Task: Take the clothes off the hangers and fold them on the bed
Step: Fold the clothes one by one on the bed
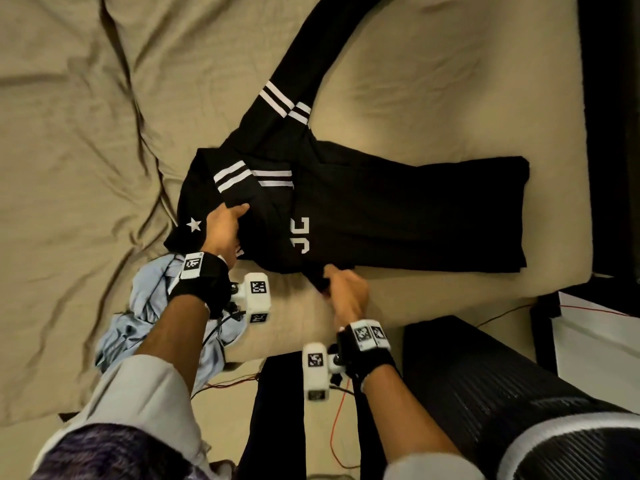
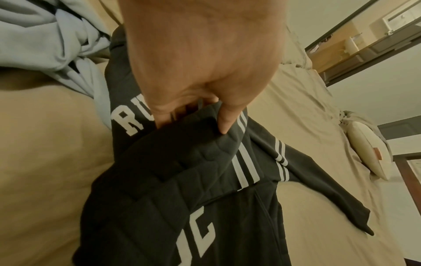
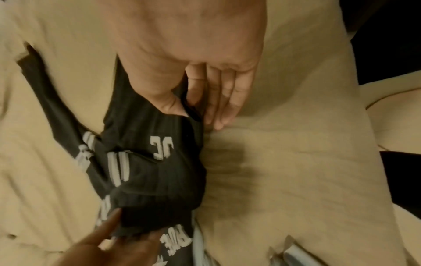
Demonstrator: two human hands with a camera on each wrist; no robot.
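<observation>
Bed (image 1: 433, 98): covered with a tan sheet, creased and rumpled toward its left side, smoother on the right.
Black sweatshirt (image 1: 398, 216): lies on the sheet near the bed's front edge, body spread flat to the right; white letters and white double stripes show; one sleeve runs away across the sheet.
Light blue garment (image 1: 145, 306): crumpled on the sheet, touching the sweatshirt's left end.
Pillow (image 2: 369, 151): pale, at the far end.

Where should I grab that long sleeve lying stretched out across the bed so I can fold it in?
Probably the cuff end of the sleeve, coming from the far side. It lies flat and straight on the bed, away from the sweater body, so lifting its free end should swing the whole length over.
</observation>
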